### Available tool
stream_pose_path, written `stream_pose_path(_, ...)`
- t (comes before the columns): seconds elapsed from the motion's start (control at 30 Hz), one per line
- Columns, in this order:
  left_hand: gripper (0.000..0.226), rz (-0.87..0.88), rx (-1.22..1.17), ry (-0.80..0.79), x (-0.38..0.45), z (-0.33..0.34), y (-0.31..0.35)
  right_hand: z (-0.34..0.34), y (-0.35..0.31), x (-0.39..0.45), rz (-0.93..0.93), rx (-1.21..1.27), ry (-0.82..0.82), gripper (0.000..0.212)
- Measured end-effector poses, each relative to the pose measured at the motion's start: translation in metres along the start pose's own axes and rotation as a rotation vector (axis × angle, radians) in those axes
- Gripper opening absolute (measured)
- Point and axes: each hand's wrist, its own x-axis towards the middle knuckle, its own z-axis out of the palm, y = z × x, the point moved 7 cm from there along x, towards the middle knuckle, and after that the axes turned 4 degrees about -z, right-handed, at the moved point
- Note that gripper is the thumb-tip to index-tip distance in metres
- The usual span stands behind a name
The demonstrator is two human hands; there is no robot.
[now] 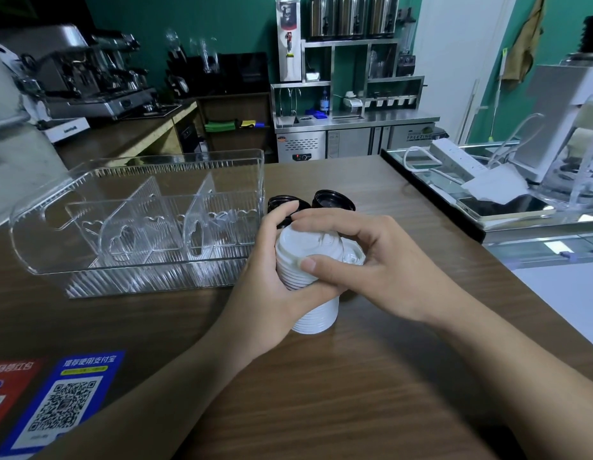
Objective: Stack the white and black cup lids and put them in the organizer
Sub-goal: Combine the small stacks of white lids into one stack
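1. Presently, a stack of white lids (313,277) stands on the wooden tabletop (354,393), roughly mid-width and nearer the far edge than the near one.
2. The left hand (275,277) wraps the stack's left side, fingers curled over the top rim, palm against the ribbed edges.
3. The right hand (371,260) closes on the stack from the right: thumb pressed on the front of the upper lids, fingers arched over the top lid.
4. One further white lid (354,255) shows at the stack's right side, under the right hand; whether it is seated on the stack cannot be told.
5. Black lids (333,200) sit just behind the stack, toward the far edge, in two small groups; the left group is partly hidden by the left fingers.
6. The clear organizer (139,227) stands at the left of the tabletop, just beside the left hand, with upright dividers inside. No lids are visible in it.
7. QR-code stickers (69,403) lie at the near-left corner.
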Motion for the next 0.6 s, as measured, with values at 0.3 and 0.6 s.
stream_pose_path(0.3,0.116,0.038,0.045,-0.006,0.001,-0.003,0.001,-0.005,-0.002,0.002,0.013,0.05,0.054,0.042)
stream_pose_path(0.6,0.069,0.098,0.113,-0.013,0.002,-0.005,0.001,-0.015,0.054,0.002,0.211,-0.595,-0.043,0.006)
